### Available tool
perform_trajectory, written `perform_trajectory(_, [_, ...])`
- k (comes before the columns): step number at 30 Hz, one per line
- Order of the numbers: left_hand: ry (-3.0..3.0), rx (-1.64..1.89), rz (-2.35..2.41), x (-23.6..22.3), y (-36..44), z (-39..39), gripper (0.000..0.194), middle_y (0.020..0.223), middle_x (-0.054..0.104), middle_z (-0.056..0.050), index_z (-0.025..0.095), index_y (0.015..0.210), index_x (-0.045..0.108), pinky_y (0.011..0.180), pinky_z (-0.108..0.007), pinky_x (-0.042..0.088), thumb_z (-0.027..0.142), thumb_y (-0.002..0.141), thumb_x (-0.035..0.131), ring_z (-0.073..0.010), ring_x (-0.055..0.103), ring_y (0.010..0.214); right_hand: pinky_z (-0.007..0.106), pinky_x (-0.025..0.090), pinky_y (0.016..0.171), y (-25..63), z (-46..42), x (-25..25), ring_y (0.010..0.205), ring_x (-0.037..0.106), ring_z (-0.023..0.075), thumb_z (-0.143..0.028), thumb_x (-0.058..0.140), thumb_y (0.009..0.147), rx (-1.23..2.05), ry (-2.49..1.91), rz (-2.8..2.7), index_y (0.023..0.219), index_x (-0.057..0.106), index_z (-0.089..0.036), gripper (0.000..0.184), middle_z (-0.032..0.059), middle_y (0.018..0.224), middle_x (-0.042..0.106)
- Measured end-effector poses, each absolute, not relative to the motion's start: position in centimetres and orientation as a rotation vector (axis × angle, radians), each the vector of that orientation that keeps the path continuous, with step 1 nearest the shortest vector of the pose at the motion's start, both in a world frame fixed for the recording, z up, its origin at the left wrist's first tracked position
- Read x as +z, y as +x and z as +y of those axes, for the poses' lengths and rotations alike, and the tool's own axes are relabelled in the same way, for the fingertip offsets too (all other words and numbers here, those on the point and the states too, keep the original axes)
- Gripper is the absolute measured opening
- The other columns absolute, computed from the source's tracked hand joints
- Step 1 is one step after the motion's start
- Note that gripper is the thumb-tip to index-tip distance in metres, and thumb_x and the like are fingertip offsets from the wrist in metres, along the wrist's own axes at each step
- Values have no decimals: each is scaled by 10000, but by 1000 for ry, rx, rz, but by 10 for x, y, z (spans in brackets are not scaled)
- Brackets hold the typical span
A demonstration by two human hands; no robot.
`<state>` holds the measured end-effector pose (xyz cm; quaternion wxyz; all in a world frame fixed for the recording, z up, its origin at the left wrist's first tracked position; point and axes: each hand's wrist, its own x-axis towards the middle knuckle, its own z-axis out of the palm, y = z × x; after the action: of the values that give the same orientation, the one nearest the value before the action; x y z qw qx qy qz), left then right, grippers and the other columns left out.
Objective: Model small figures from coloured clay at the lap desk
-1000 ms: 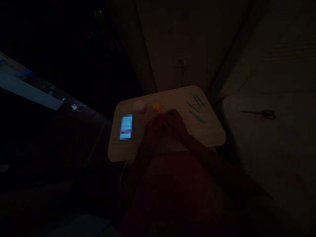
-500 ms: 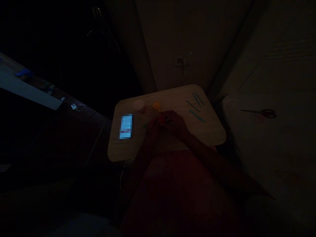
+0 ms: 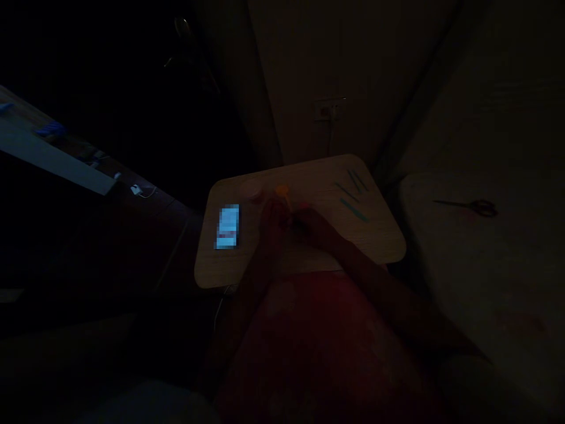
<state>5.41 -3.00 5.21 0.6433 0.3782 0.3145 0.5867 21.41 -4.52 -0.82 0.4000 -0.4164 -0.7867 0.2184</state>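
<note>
In the dim light, my left hand (image 3: 276,219) and my right hand (image 3: 311,227) meet over the middle of a small wooden table (image 3: 247,268). An orange piece (image 3: 282,190) with a rounded top and a thin stem lies just beyond them, its stem reaching down between my fingers. Both hands look closed, but darkness hides what they grip. A small red bit (image 3: 303,205) shows at the far side of my right fingers. Several blue-green strips (image 3: 354,210) are on the right part of the tabletop. A pale round tub (image 3: 251,189) stands beyond my left hand.
A lit phone (image 3: 228,227) lies at the table's left. Scissors (image 3: 479,207) rest on a pale surface (image 3: 424,235) to the right. Behind the table, a cord hangs from a wall socket (image 3: 327,110). A white plug (image 3: 136,189) with a cable is at far left.
My left hand has shifted up toward the orange piece, whose stem now shows longer. The red bit between my hands now appears beyond my right fingers. The green bit by my left hand is out of sight.
</note>
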Motion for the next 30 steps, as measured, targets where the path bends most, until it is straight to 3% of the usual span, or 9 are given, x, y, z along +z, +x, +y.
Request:
perform_trajectory(4, [879,1425,693,91,53,-8,559,664,435,55,215,742,446,455,-195,297,518,780,914,-73,359,541,543,516,1109,210,-44,-11,1176,677,328,-245,668,967,487,-1043,-2028,1274,743,-249,316,131,1241,753])
perform_trajectory(10, [715,1615,564,176,90,54,374,661,381,67,208,796,459,473,-199,276,397,1020,692,-62,362,505,538,542,1064,208,-42,-10,1143,693,330,-243,582,1014,470,-1071,-1995,1207,759,-218,263,152,1201,768])
perform_trajectory(13, [648,1620,595,190,125,83,324,679,363,75,190,814,457,489,-175,252,315,1102,536,-42,337,479,548,551,1050,209,-43,-13,1144,702,334,-277,579,1014,465,-1063,-1986,1220,757,-220,278,150,1202,779])
perform_trajectory(17, [606,1553,665,159,152,91,302,682,370,78,181,815,465,524,-158,262,273,1094,534,-29,346,489,554,575,1007,217,-48,-14,1135,713,335,-273,595,963,413,-1060,-1916,1270,734,-234,340,148,1236,776])
perform_trajectory(21, [678,1497,594,102,137,61,414,652,387,68,195,743,422,487,-194,254,393,1029,646,-44,351,490,497,610,898,234,-48,-1,1001,732,303,-317,637,934,365,-1148,-1742,1216,737,-239,309,130,1122,787])
perform_trajectory(24, [763,1491,639,70,112,34,492,645,410,56,202,715,411,475,-211,261,503,967,707,-56,366,502,486,604,906,247,-37,14,987,727,297,-321,650,916,294,-1214,-1627,1169,740,-231,284,128,1101,783])
perform_trajectory(30, [1053,1364,826,32,85,6,612,670,452,40,216,743,455,501,-244,296,760,845,713,-82,383,544,491,595,868,259,8,16,907,720,304,-344,639,883,341,-1375,-1571,1295,666,-203,436,158,1111,778])
